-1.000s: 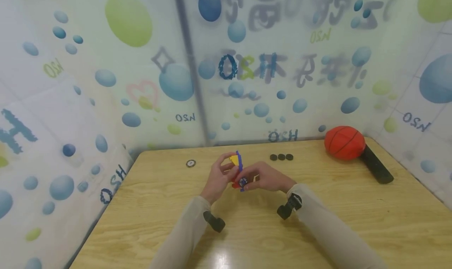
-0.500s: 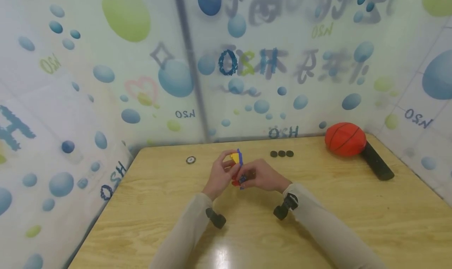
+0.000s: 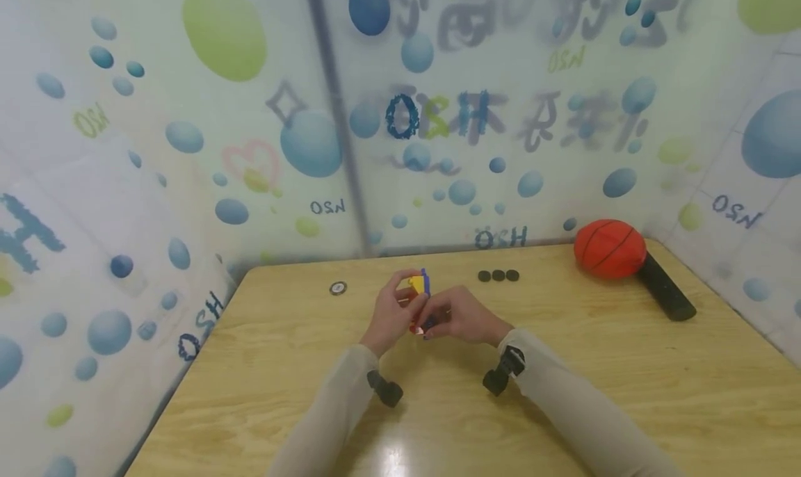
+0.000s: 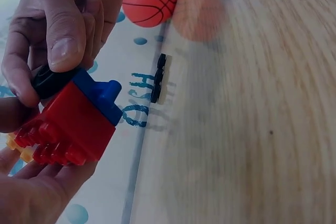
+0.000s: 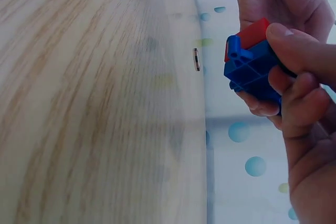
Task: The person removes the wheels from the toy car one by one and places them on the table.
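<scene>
My left hand [image 3: 388, 318] grips a toy block vehicle over the table. It has a red brick [image 4: 79, 124] with studs, a blue base [image 5: 254, 69] with a round peg at its end, and a yellow brick [image 3: 418, 284] at its far end. Against the side of the blue base, my right hand [image 3: 466, 317] pinches a black toy wheel [image 4: 52, 82] between thumb and fingers. Most of that wheel is covered by fingers in the head view. The vehicle is tipped, its blue underside facing the right hand.
Three black discs [image 3: 498, 275] lie in a row at the back of the wooden table [image 3: 563, 407]. A disc with a pale centre [image 3: 338, 288] lies farther left. A red basketball [image 3: 610, 249] rests beside a black bar [image 3: 666, 289] at the back right, before a printed curtain [image 3: 450, 206].
The wheel's face showed beside the blue base a second ago; now fingers mostly cover it. My right hand has shifted slightly left, closer in to the vehicle. The left hand keeps its grip.
</scene>
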Demonstrator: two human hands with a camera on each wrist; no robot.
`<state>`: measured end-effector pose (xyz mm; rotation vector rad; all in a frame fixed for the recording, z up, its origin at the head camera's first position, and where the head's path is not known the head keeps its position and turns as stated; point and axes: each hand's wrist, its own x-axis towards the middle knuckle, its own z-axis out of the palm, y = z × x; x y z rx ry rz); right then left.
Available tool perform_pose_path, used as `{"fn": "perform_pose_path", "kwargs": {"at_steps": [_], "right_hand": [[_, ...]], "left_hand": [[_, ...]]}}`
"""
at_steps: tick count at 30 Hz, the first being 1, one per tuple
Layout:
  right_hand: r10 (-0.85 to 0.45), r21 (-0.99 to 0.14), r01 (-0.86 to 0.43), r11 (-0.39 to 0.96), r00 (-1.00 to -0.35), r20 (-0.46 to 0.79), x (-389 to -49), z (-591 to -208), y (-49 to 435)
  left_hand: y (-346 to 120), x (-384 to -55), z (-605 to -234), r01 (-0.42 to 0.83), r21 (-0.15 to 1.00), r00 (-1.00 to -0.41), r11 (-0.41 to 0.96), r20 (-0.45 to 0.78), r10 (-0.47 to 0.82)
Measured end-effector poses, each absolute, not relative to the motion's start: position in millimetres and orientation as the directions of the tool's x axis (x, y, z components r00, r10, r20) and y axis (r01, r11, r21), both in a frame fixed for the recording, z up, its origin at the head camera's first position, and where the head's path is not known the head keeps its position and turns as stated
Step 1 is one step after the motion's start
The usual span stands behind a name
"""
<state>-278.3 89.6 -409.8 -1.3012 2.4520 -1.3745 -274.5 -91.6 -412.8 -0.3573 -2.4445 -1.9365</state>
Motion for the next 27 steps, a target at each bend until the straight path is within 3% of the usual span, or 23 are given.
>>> {"fn": "perform_pose_path", "kwargs": {"at_steps": [8,13,27], "right_hand": [[-0.674,-0.637,-0.698,0.326,-0.644,0.361,-276,-401,104],[-0.611,-0.706,-0.613,0.354,-0.723,0.322,-283,-386,123],[-0.485,-0.73,-0.478,0.489,-0.844,0.228,-294,-383,174]], "left_hand": [[-96,-282,-420,0.083,0.957,-0.991,0.277,0.049,0.125],[-96,-281,-409,0.092,0.958,-0.985,0.271,0.048,0.163],[-109,-277,-408,0.083,0.985,-0.964,0.151,0.041,0.262]]}}
